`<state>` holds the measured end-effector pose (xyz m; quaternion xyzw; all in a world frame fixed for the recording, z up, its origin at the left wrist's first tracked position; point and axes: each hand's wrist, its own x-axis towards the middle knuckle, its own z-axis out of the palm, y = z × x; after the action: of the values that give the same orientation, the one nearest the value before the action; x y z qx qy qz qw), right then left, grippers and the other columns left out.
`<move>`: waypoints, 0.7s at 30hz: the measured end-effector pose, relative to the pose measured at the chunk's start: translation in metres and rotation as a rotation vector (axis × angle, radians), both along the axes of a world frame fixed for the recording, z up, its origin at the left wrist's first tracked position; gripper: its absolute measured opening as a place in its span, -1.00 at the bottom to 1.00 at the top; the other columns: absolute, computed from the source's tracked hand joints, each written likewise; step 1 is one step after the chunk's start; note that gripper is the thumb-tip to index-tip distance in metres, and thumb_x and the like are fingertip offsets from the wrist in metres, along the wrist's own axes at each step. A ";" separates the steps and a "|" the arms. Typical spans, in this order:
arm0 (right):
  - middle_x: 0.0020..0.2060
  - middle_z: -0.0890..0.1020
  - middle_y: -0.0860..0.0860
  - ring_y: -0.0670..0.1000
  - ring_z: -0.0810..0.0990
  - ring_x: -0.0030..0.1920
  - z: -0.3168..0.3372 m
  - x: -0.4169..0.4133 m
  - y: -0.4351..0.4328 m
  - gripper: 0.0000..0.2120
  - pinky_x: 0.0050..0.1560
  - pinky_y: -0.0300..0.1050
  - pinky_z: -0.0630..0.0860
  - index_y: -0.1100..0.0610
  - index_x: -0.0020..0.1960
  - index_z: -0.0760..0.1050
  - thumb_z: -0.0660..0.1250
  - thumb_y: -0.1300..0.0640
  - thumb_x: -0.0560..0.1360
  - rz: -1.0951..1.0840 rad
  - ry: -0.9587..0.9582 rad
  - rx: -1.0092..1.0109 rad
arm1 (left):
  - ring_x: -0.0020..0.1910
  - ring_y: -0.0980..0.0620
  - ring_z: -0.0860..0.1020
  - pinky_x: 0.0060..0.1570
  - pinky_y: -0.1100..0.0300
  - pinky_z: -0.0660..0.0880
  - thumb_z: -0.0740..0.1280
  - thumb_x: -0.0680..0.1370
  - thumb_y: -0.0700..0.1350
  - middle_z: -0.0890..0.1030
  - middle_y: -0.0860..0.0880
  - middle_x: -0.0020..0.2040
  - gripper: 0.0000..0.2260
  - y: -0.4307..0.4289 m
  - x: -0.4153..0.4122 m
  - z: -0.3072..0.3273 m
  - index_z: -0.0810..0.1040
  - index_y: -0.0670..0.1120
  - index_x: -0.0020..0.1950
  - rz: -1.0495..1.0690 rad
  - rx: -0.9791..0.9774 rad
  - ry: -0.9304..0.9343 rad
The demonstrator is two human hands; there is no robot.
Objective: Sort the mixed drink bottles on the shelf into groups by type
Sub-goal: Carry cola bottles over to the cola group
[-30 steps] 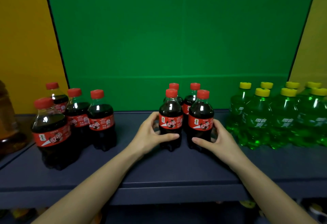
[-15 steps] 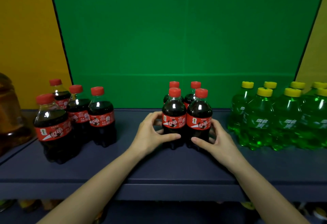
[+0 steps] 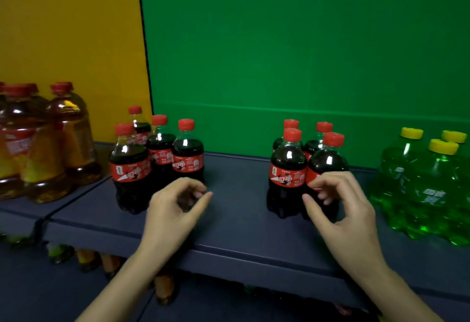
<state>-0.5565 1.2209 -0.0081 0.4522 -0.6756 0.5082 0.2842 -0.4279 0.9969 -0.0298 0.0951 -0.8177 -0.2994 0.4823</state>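
Note:
Two clusters of dark cola bottles with red caps and red labels stand on a dark blue shelf [image 3: 236, 215]: one on the left [image 3: 159, 159], one in the middle [image 3: 288, 166]. Green soda bottles [image 3: 432, 189] with yellow caps are grouped at the right. My left hand [image 3: 175, 209] hovers with loosely curled fingers just in front of the left cluster's right bottle and holds nothing. My right hand [image 3: 340, 207] is loosely curled in front of the middle cluster's front right bottle; its fingertips lie by the label, without a clear grip.
Large amber bottles [image 3: 68, 138] with red caps stand at the far left on an adjoining shelf section. Behind everything are a yellow panel and a green panel. A lower shelf holds blurred bottles [image 3: 86, 258] under the front edge.
Both hands have come off the middle cola cluster. My left hand has moved left toward the left cluster. The view has swung left, bringing the amber bottles into sight.

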 end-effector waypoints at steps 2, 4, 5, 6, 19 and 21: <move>-0.15 0.48 -0.18 -0.14 0.48 -0.18 0.005 0.014 -0.022 -0.83 -0.13 -0.42 0.37 0.01 -0.09 0.46 0.34 0.24 0.39 0.104 -0.027 0.061 | -0.25 0.09 0.55 -0.23 0.08 0.52 0.44 0.42 -0.02 0.56 0.08 -0.25 -0.87 -0.020 0.024 0.001 0.54 -0.02 -0.14 0.145 -0.024 0.039; -0.12 0.49 -0.17 -0.13 0.50 -0.11 0.009 0.025 -0.049 -0.83 -0.10 -0.40 0.39 0.00 -0.03 0.46 0.33 0.18 0.41 0.187 -0.064 0.165 | -0.15 -0.01 0.51 -0.18 0.02 0.49 0.47 0.41 -0.12 0.50 0.02 -0.14 -0.79 -0.041 0.042 0.001 0.48 -0.10 -0.06 0.316 -0.062 0.061; -0.07 0.49 -0.19 -0.13 0.50 -0.04 0.009 0.029 -0.064 -0.81 -0.07 -0.37 0.41 -0.01 0.03 0.44 0.33 0.13 0.43 0.214 -0.085 0.223 | -0.09 -0.05 0.47 -0.14 0.03 0.46 0.48 0.39 -0.13 0.44 -0.03 -0.08 -0.71 -0.052 0.049 0.000 0.43 -0.15 -0.01 0.389 -0.057 0.067; -0.01 0.47 -0.21 -0.14 0.49 0.02 0.009 0.031 -0.080 -0.77 -0.03 -0.33 0.42 -0.03 0.09 0.41 0.34 0.09 0.45 0.225 -0.107 0.280 | -0.04 -0.08 0.43 -0.09 0.07 0.41 0.49 0.36 -0.10 0.40 -0.08 -0.03 -0.61 -0.062 0.054 0.001 0.39 -0.20 0.04 0.440 -0.036 0.061; 0.12 0.53 -0.08 -0.07 0.50 0.16 0.004 0.033 -0.211 -0.36 0.16 -0.13 0.43 0.05 0.23 0.29 0.52 -0.03 0.28 0.108 -0.484 0.321 | -0.07 0.17 0.52 -0.08 0.14 0.50 0.51 0.20 0.22 0.55 0.16 -0.04 -0.45 -0.127 0.053 -0.003 0.40 0.07 0.07 0.084 0.079 -0.169; 0.09 0.54 -0.11 -0.09 0.51 0.12 0.003 0.032 -0.206 -0.36 0.13 -0.17 0.42 0.04 0.23 0.30 0.53 -0.03 0.27 0.087 -0.497 0.295 | -0.08 0.20 0.52 -0.10 0.27 0.48 0.53 0.25 0.12 0.56 0.16 -0.04 -0.50 -0.126 0.051 -0.003 0.43 0.05 0.09 0.032 0.073 -0.153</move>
<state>-0.5241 1.0152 -0.0048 0.3791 -0.7709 0.5115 0.0192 -0.3773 0.8710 -0.0329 0.1480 -0.8391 -0.3131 0.4195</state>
